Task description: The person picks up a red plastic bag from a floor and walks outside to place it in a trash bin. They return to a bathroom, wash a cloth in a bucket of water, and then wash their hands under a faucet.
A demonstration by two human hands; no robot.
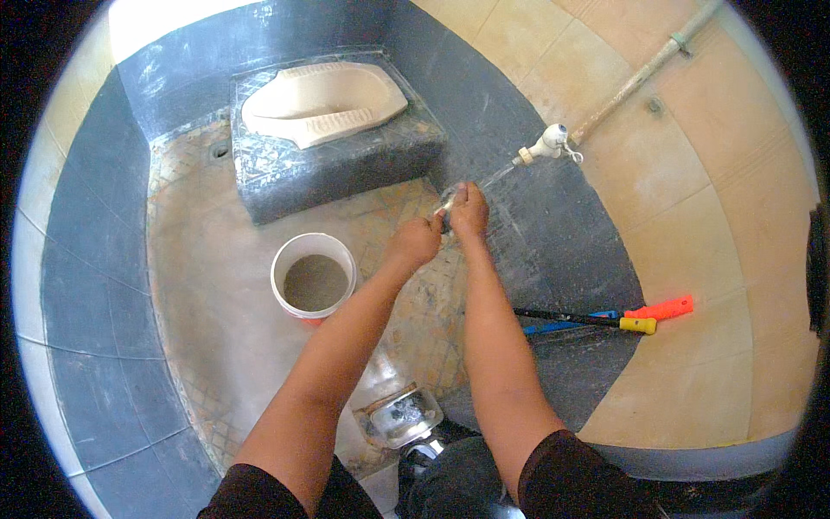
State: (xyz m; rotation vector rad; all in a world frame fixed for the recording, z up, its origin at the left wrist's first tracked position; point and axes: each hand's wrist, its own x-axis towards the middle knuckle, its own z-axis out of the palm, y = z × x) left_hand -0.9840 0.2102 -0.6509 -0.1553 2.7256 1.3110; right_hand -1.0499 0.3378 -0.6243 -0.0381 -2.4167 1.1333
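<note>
My left hand (417,240) and my right hand (469,210) are close together at the middle of the view, both arms stretched forward. Between their closed fingers is a small shiny thing (447,204), mostly covered, whose kind I cannot make out. Water (496,176) runs from a white wall tap (546,145) down toward my right hand. Left of my forearms, a white bucket (292,255) stands upright on the floor with murky grey liquid in it.
A cream squat toilet (324,99) sits on a dark raised step ahead. Long-handled tools lean at the right wall, one with an orange handle (661,309), another with a yellow end (638,325). A clear container (405,417) lies near my feet. A drain (220,151) is at far left.
</note>
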